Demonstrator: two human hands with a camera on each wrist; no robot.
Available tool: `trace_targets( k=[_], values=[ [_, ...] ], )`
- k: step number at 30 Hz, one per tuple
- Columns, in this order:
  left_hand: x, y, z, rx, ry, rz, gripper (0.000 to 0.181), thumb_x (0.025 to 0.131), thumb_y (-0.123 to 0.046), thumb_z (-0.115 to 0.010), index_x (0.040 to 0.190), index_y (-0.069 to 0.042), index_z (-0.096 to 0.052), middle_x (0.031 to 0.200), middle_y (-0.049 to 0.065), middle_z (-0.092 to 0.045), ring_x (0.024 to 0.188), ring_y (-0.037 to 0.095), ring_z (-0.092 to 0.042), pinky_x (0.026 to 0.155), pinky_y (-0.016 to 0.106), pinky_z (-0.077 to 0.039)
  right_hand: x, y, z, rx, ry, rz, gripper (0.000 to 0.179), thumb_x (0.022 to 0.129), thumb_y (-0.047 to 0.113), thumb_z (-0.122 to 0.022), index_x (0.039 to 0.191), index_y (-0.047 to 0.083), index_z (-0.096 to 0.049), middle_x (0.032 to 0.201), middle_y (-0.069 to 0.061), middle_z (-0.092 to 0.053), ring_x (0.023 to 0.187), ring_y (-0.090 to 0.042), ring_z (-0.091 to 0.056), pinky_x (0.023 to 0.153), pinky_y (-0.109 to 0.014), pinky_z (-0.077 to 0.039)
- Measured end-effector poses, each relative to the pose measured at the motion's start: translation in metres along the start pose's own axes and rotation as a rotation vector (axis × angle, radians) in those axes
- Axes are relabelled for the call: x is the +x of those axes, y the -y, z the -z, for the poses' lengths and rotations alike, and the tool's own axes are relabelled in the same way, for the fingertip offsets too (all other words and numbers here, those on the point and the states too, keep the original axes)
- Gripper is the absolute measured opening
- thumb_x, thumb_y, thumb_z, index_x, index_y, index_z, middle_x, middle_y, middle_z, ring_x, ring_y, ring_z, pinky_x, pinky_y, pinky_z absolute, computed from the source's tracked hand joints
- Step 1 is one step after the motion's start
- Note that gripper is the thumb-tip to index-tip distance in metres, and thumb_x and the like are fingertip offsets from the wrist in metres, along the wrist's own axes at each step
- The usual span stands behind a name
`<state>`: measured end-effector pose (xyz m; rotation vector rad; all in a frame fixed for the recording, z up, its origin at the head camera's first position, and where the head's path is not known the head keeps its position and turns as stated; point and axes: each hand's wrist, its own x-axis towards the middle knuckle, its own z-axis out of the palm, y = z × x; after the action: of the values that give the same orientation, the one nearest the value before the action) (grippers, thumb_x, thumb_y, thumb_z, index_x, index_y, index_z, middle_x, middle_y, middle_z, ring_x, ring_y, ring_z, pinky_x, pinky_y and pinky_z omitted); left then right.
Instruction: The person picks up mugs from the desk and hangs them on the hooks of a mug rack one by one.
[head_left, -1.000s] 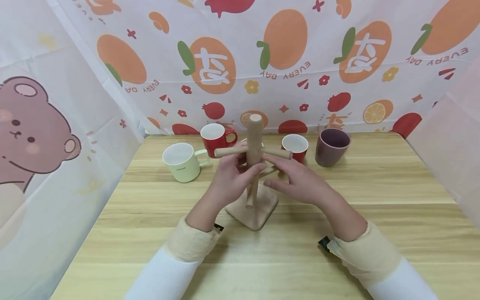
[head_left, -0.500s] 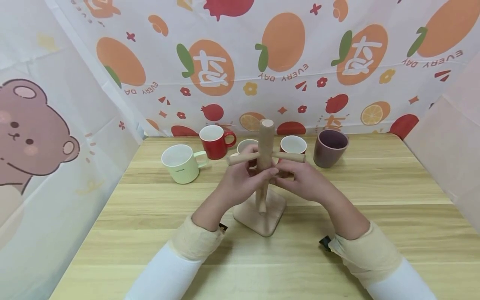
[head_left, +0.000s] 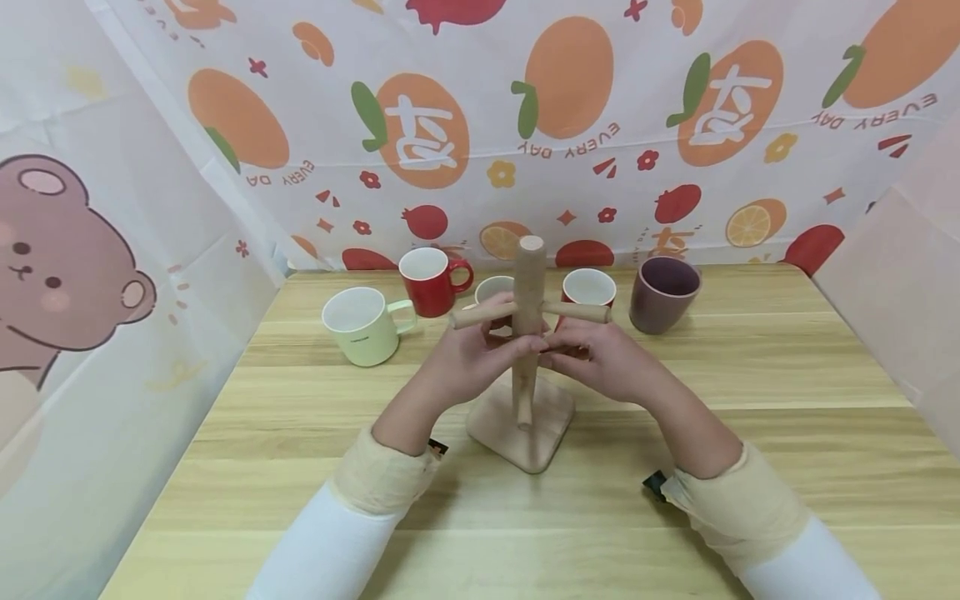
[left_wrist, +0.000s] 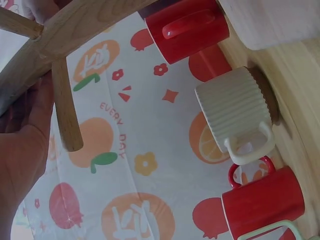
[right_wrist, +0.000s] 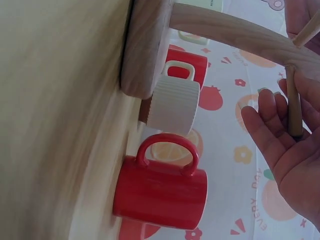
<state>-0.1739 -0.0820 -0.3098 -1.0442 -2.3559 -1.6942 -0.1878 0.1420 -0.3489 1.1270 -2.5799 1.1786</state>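
A bare wooden mug tree (head_left: 529, 279) with a square base stands on the table in the head view, pegs sticking out around its post. My left hand (head_left: 471, 360) grips the post from the left, its thumb across the front. From the right, my right hand (head_left: 603, 360) holds a lower peg, which lies in its curled fingers in the right wrist view; that peg (right_wrist: 295, 107) joins the post near the thumb. In the left wrist view another peg (left_wrist: 69, 112) juts out beside the left hand. The left fingertips are partly hidden behind the post.
Behind the tree stand a pale green mug (head_left: 365, 329), a red mug (head_left: 429, 287), a ribbed cream mug (left_wrist: 235, 107), a second red mug (right_wrist: 160, 192) and a purple mug (head_left: 662, 298). A printed curtain (head_left: 480, 200) hangs along the table's back edge.
The mug tree has shifted right and slightly nearer, and its pegs have turned a little. My right hand's fingers have closed in on the lower peg. Over the last half second little moves.
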Motion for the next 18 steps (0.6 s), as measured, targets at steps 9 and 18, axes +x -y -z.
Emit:
trace_targets(
  k=[9, 18],
  values=[
    [-0.001, 0.003, -0.003, -0.012, 0.000, -0.042, 0.033, 0.086, -0.003, -0.073, 0.117, -0.003, -0.065, 0.109, 0.011, -0.065, 0.096, 0.023, -0.068, 0.080, 0.032, -0.059, 0.007, -0.012, 0.026, 0.046, 0.115, -0.119, 0.030, 0.093, 0.028, -0.069, 0.121, 0.021, -0.070, 0.101, 0.007, -0.071, 0.086, -0.009, -0.065, 0.075, -0.029, -0.054],
    [-0.001, 0.002, -0.002, -0.024, 0.011, -0.033, 0.031, 0.086, -0.001, -0.072, 0.116, -0.001, -0.063, 0.105, 0.013, -0.066, 0.094, 0.024, -0.070, 0.079, 0.035, -0.059, 0.032, -0.034, 0.048, -0.327, 0.074, -0.130, 0.033, 0.087, 0.021, -0.074, 0.119, 0.013, -0.068, 0.114, -0.008, -0.064, 0.105, -0.027, -0.059, 0.092, -0.047, -0.050]
  ],
)
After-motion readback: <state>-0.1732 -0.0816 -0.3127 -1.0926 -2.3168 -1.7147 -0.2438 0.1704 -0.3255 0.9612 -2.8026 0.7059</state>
